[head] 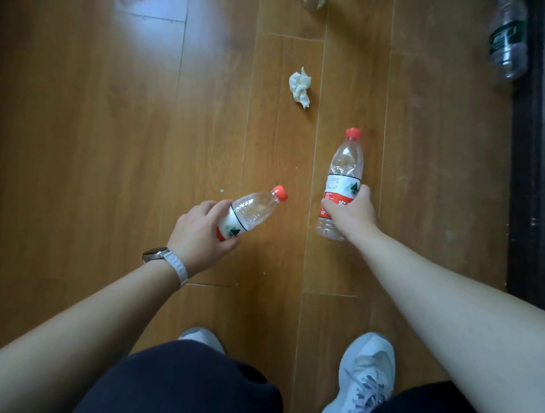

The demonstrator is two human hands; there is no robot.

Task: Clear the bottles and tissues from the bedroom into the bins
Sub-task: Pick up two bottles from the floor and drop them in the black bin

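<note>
My left hand (200,233) grips a small clear bottle (255,209) with a red cap, its neck pointing up and right. A taller clear red-capped bottle (343,174) is held by its label in my right hand (352,210), cap pointing away from me. Both bottles look empty and hang above the wooden floor. Ahead of them a crumpled white tissue (300,87) lies on the floor. A clear bottle with a green label (508,41) lies at the far right by a dark edge. No bin is in view.
The wooden plank floor (118,132) fills the view. A dark strip (528,177) runs down the right side. Part of another clear object (314,3) shows at the top edge. My two pale shoes (365,374) stand at the bottom.
</note>
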